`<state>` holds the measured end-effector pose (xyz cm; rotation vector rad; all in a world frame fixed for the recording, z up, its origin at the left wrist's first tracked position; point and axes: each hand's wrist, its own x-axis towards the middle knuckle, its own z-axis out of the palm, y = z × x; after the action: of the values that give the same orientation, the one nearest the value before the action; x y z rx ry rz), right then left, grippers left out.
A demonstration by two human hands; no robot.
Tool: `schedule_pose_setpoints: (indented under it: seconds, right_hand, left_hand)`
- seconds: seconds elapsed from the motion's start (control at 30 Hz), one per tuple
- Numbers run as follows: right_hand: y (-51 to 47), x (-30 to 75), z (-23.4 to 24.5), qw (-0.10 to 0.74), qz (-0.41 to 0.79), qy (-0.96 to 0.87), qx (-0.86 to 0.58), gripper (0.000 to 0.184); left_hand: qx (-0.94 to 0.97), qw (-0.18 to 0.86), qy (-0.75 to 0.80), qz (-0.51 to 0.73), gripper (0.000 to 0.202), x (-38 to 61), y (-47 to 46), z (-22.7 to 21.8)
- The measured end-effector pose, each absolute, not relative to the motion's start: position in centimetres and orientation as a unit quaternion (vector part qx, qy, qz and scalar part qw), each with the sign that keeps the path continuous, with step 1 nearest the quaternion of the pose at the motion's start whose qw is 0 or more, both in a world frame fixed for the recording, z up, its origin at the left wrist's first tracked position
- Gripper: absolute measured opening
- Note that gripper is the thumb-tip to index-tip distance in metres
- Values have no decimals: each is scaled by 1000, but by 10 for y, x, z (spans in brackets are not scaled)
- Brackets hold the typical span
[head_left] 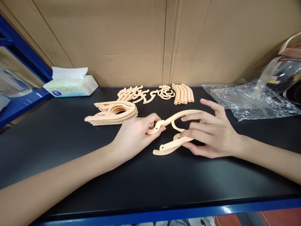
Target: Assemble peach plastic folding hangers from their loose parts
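Observation:
Between my two hands is a beige plastic folding clothes hanger (172, 117), partly unfolded and made of curved pieces. My left hand (134, 135) pinches its left end, where a small curved piece with a hole meets a long arm. My right hand (213, 135) grips its right side, with the index finger raised and the other fingers around the arms. The lower arm (172, 145) points left toward me, a hole near its tip. The right joint is hidden behind my fingers. Beyond my left hand lies a stack of similar folded hangers (110, 119).
Along the back of the black table (131, 185) lie loose hanger hooks (150, 95), ring-like curved pieces (166, 92) and a row of straight arms (184, 94). A tissue pack (72, 86) stands back left. Clear plastic wrap (246, 100) and a transparent bag (282, 72) are at right.

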<state>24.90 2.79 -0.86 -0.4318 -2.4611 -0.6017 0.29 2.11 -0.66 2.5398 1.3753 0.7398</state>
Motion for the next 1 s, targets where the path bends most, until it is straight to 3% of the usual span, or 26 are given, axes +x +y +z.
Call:
schedule_pose_setpoints:
  seconds: [0.27, 0.37, 0.53, 0.6, 0.77, 1.0]
  right_hand:
    - [28, 247, -8, 241, -139, -947, -161, 11]
    - [31, 247, -10, 250, -147, -942, -167, 11]
    - [38, 250, -12, 273, -109, -936, -192, 15]
    - [41, 252, -12, 281, -86, -931, -216, 15]
    - [46, 255, -13, 293, -33, -924, -244, 15]
    - [48, 256, -16, 293, 21, -920, -258, 13]
  left_hand:
    - [839, 77, 481, 244, 16, 1, 23, -5]
    - [832, 83, 487, 252, 16, 1, 24, -6]
    - [813, 97, 510, 265, 34, 4, 18, -3]
    - [817, 99, 504, 261, 31, 5, 16, -1]
    - [829, 85, 499, 236, 23, 3, 15, 0]
    - [873, 75, 459, 146, 33, 1, 22, -1]
